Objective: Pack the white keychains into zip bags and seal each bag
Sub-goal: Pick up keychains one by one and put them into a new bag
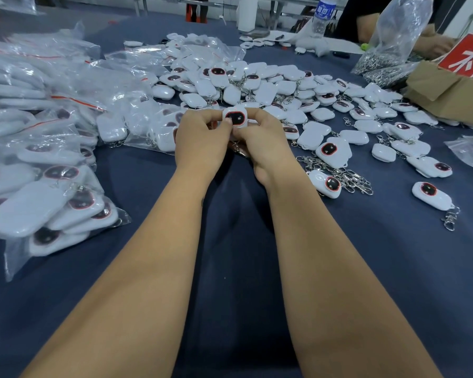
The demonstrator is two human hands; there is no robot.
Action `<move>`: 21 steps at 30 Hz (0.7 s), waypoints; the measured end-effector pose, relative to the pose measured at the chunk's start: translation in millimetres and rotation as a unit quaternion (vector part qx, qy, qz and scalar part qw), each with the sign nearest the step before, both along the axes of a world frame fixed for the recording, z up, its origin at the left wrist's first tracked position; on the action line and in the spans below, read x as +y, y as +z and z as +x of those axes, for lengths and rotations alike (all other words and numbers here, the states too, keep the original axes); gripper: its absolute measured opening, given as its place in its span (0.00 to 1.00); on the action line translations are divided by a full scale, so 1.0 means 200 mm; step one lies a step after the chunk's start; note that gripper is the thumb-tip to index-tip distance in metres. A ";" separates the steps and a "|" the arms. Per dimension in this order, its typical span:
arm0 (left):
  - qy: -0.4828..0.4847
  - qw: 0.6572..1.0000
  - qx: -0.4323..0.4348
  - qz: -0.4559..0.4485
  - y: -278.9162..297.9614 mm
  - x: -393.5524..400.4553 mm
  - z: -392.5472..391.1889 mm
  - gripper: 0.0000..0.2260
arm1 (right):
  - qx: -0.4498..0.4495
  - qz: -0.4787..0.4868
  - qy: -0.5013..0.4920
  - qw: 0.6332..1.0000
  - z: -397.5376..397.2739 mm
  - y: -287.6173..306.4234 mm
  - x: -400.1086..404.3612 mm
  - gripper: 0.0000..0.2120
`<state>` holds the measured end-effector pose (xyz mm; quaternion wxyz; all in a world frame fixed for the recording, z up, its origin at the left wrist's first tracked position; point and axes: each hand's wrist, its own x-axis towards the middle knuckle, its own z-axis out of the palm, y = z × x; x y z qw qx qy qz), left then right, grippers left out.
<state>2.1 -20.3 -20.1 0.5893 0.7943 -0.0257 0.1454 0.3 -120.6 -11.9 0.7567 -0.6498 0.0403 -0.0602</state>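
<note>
Your two forearms run up from the bottom edge to frame centre, where your left hand point(200, 140) & right hand point(260, 143) both pinch one white keychain point(235, 118), dark red-rimmed face toward you, held just above the blue tabletop point(230, 241); each grip is narrow, fingertips on the keychain's edges. Filled zip bags point(47, 203) w/ red seal strips pile up at left, loose keychains point(271, 88) spread centre to right. Far upper right: cardboard box point(443, 91), red sign point(467, 58), bag of metal clips point(388, 50), water bottle point(322, 15), another person's arm point(432, 42).
</note>
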 end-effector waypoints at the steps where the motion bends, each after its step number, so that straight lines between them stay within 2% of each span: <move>1: -0.001 1.000 -0.003 0.000 0.00 0.00 0.00 0.09 | 0.004 -0.004 0.000 1.000 0.00 0.00 0.00 0.15; 6: -0.006 1.000 -0.011 -0.001 0.00 0.00 -0.01 0.09 | 0.028 0.043 0.022 0.998 0.01 0.01 -0.02 0.17; 13: -0.003 1.000 0.015 -0.006 0.02 0.00 -0.02 0.10 | 0.014 0.017 0.032 0.999 -0.01 0.02 -0.02 0.17; 21: -0.012 1.000 0.026 -0.012 0.04 -0.01 -0.05 0.13 | 0.008 -0.005 -0.002 1.000 -0.02 0.03 0.01 0.16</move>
